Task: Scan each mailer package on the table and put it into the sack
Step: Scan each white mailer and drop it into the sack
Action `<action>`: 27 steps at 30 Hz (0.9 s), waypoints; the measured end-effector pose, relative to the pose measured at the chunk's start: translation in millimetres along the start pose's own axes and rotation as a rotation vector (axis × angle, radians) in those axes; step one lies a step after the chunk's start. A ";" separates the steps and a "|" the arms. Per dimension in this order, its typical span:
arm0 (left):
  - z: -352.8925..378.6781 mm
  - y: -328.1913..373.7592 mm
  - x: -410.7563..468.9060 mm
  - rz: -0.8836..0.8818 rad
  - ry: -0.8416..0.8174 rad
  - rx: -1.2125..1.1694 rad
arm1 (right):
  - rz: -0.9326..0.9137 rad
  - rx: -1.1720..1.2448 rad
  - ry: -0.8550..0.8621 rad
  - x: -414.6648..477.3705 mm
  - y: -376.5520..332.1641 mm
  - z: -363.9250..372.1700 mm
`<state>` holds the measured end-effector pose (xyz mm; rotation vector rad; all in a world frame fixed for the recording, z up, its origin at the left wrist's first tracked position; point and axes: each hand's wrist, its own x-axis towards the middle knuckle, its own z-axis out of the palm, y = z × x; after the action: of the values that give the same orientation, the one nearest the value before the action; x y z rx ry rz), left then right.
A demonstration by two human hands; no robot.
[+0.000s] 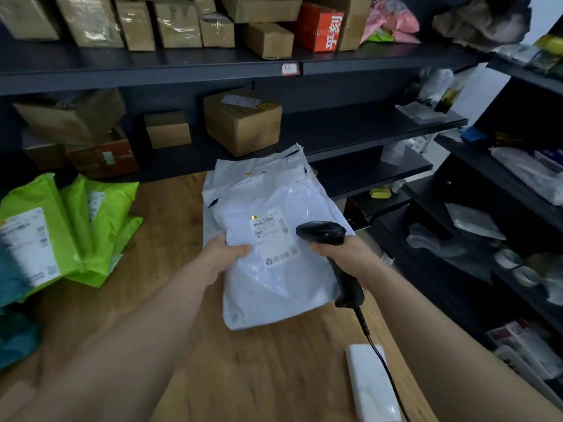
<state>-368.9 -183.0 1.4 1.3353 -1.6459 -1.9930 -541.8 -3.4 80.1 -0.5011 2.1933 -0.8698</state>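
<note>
Dark metal shelving runs along the back wall and down the right side of the room, its upper levels packed with brown cardboard boxes and one red carton, its right-hand bays cluttered with pale plastic bags. Below it a wooden table fills the middle of the scene, grain running away from the person. On the table's left edge lies a heap of lime-green mailers, labels up, overlapping one another, with something teal beneath them at the very edge. Toward the table's far middle sits a stack of white mailers, and the topmost white mailer is lifted off it at its near end, label facing up. The left hand grips that mailer by its left edge, thumb laid on top beside the shipping label and fingers tucked out of sight underneath. The right hand is wrapped firmly round the handle of a black barcode scanner, whose head hangs just over the mailer's right side, close to the label. Its black cable trails back toward the person, crossing a flat white box that lies on the table's near right corner.
</note>
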 end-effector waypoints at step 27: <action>-117.6 -27.5 -152.1 0.232 0.230 -0.388 | -0.354 -0.006 -0.254 -144.0 -49.6 72.1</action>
<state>-186.1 -149.2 57.6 1.1231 -1.1775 -1.8239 -387.7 12.8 146.4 -0.9686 1.9045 -0.9235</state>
